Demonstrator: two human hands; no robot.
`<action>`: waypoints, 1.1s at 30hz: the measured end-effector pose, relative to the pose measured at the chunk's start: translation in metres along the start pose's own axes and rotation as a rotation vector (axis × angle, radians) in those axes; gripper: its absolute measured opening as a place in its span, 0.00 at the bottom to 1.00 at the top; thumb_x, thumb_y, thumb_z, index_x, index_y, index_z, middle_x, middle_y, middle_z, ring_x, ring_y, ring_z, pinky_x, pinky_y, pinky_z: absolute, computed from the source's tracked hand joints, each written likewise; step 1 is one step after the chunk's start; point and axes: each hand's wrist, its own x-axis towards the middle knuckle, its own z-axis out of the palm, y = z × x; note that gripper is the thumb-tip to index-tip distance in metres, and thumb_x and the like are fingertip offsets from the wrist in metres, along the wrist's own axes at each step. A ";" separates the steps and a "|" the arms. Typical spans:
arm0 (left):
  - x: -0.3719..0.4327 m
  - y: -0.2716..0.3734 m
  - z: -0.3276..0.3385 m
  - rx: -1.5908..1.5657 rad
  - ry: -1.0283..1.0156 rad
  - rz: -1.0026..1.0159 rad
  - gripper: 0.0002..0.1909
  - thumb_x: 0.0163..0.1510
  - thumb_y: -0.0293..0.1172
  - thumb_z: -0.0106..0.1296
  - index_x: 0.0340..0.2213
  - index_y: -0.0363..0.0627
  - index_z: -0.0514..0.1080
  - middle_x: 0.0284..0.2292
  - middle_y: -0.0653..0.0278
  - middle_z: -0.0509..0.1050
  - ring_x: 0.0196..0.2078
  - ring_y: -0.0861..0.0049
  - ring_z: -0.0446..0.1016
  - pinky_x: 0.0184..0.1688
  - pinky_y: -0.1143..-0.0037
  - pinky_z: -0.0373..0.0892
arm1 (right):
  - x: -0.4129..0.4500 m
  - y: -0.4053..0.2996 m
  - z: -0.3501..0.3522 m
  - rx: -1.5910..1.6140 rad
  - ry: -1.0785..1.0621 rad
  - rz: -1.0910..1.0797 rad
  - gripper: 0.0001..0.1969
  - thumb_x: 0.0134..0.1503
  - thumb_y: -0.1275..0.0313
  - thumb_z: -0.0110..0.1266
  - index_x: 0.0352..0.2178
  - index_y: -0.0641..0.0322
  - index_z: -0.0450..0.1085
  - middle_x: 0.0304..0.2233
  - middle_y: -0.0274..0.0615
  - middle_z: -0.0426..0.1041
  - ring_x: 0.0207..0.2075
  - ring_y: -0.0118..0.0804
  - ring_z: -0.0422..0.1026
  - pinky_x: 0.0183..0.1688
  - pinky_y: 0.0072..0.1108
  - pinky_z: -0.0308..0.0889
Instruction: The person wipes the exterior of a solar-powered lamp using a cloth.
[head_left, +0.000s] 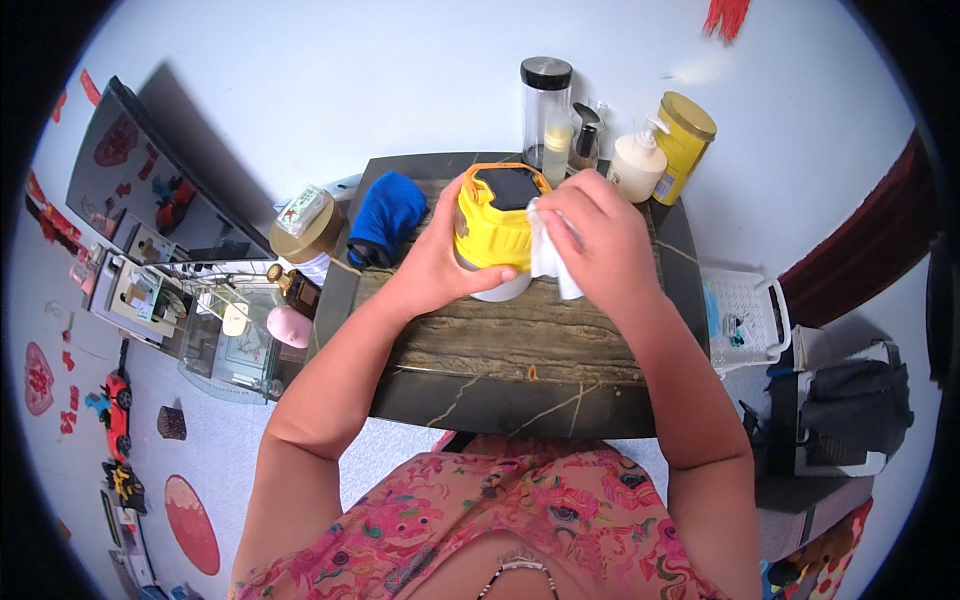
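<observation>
A yellow lantern-like device (495, 232) with an orange handle, a black top panel and a pale base stands over the dark marble-patterned table (510, 337). Around its left side wraps my left hand (442, 262), the thumb lying across the lower front. My right hand (600, 232) pinches a white wipe or tissue (549, 262) against the device's right side. Whether the base touches the tabletop I cannot tell. Left of my left hand lies a bundled blue cloth (390, 214) with a dark end.
At the table's back stand a black-lidded clear jar (545, 112), a small yellow-capped bottle (556, 146), a cream pump bottle (637, 165) and a yellow canister (684, 146). A gold-lidded tub (307, 232) and a glass shelf (232, 352) are left; a white basket (750, 315) is right.
</observation>
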 end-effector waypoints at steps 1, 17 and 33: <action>0.001 -0.001 -0.001 -0.023 0.000 -0.002 0.63 0.43 0.41 0.76 0.69 0.40 0.44 0.63 0.50 0.61 0.68 0.64 0.60 0.70 0.66 0.56 | 0.000 0.005 -0.003 -0.005 -0.017 0.033 0.07 0.53 0.79 0.62 0.34 0.59 0.75 0.33 0.42 0.71 0.34 0.47 0.75 0.36 0.33 0.72; -0.002 -0.014 -0.002 -0.506 -0.051 -0.276 0.56 0.52 0.50 0.67 0.67 0.43 0.43 0.62 0.50 0.61 0.65 0.64 0.61 0.67 0.66 0.59 | -0.010 0.004 0.010 0.078 0.075 -0.035 0.07 0.54 0.80 0.63 0.36 0.64 0.76 0.35 0.43 0.73 0.35 0.44 0.76 0.38 0.29 0.73; -0.002 -0.017 -0.004 -0.425 -0.033 -0.242 0.49 0.56 0.47 0.63 0.66 0.43 0.46 0.59 0.52 0.62 0.63 0.68 0.63 0.65 0.67 0.61 | -0.007 0.005 0.009 0.059 0.010 -0.062 0.06 0.55 0.78 0.63 0.35 0.62 0.75 0.35 0.42 0.72 0.35 0.44 0.76 0.37 0.30 0.73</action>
